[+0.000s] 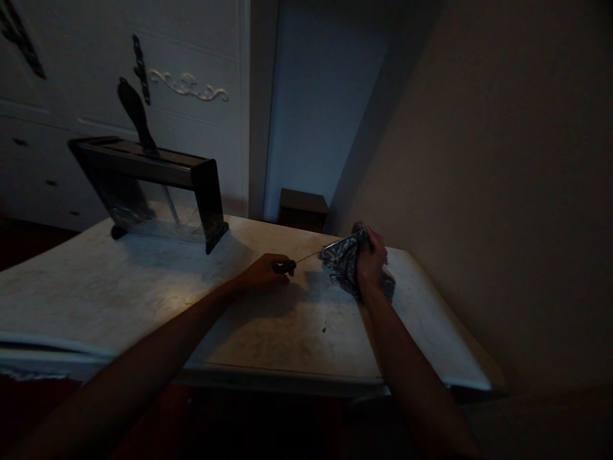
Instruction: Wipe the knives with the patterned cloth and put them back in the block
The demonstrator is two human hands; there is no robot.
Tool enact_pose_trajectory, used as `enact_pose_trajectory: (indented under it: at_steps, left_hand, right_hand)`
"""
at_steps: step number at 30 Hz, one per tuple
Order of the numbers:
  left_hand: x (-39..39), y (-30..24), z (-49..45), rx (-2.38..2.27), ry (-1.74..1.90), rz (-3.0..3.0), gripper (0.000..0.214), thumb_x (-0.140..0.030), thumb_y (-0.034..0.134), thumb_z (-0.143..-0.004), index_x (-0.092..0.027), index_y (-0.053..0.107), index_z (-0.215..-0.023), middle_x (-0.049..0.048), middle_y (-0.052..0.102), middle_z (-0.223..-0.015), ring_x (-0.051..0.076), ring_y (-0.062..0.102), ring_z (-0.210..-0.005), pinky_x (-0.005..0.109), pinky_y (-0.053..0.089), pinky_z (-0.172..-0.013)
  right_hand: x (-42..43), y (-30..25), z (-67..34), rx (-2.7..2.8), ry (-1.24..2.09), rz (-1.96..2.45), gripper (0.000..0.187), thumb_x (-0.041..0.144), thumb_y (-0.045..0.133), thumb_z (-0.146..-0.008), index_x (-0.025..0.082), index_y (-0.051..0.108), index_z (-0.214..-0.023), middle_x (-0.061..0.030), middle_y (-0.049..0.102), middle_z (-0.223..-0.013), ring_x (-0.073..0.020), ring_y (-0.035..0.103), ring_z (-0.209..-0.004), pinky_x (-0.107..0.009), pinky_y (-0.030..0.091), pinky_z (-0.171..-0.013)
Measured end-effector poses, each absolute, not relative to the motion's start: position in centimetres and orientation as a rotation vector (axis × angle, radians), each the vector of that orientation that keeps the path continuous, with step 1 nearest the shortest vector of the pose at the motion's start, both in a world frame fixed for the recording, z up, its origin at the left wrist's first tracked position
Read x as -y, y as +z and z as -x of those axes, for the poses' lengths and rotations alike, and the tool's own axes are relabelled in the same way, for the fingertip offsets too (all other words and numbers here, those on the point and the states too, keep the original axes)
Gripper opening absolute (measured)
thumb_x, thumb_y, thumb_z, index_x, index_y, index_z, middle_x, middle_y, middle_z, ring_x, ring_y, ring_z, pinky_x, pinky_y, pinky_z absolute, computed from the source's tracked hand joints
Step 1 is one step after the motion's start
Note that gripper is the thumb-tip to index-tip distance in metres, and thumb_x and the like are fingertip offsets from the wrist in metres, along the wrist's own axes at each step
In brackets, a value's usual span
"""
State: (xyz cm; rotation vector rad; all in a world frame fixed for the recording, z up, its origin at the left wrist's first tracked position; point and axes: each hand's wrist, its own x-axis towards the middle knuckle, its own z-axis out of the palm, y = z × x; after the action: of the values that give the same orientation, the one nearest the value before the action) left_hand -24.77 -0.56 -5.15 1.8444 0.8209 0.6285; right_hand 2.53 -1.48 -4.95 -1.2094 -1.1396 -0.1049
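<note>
Bare, both of them, left hand [269,272] and right hand [371,260]! Slim wrists [234,288], and look, uncovered forearms [403,348], long and smooth-sided, broadening steadily away from the hands, deep shadow swallowing their lower outlines; any finer markings are too dark to tell.

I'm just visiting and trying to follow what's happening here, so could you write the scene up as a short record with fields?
Left hand: the left hand grips a dark-handled tool with a thin metal blade
Right hand: the right hand holds a patterned cloth against the blade
Surface: white, stained tabletop
On the tabletop, left: dark-framed stand with a see-through panel; a dark handle sticks up from its top
Behind: white cabinet with scroll ornament
Lighting: dim
</note>
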Motion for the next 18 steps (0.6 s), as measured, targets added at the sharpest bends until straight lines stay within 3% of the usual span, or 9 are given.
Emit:
enact_pose_trajectory:
  at_steps: [7, 13, 18]
  left_hand:
    - [0.1, -5.4, 24.8, -0.808, 0.623, -1.825, 0.022, -0.018, 0.062, -0.058, -0.013, 0.063, -0.079, -0.0004, 0.058, -0.074, 0.011, 0.051, -0.064, 0.021, 0.037, -0.056]
    - [-0.4, -4.8, 25.8, -0.753, 0.481, -1.663, 0.029, -0.021, 0.063, -0.062, -0.014, 0.061, -0.09, -0.0068, 0.044, -0.052, 0.007, 0.037, -0.04, 0.018, 0.025, -0.038]
    - [-1.0, -4.5, 27.1, -0.714, 0.413, -1.564, 0.033, -0.022, 0.065, -0.065, -0.015, 0.061, -0.096, -0.0078, 0.041, -0.048, 0.005, 0.033, -0.035, 0.016, 0.023, -0.033]
  right_hand:
    - [1.4, -5.2, -2.6, 1.126, -0.116, 1.209, 0.034, 0.029, 0.05, -0.084, 0.015, 0.07, -0.107, -0.0097, 0.065, -0.106, -0.0195, 0.058, -0.101, -0.037, 0.042, -0.096]
    - [1.3, -5.5, -2.5, 1.136, -0.094, 1.243, 0.035, 0.029, 0.049, -0.083, 0.017, 0.069, -0.108, -0.0087, 0.065, -0.108, -0.0195, 0.058, -0.103, -0.037, 0.041, -0.098]
    - [0.8, -5.8, -2.5, 1.14, -0.076, 1.244, 0.033, 0.026, 0.048, -0.08, 0.017, 0.07, -0.102, -0.0087, 0.067, -0.105, -0.0197, 0.058, -0.102, -0.038, 0.041, -0.099]
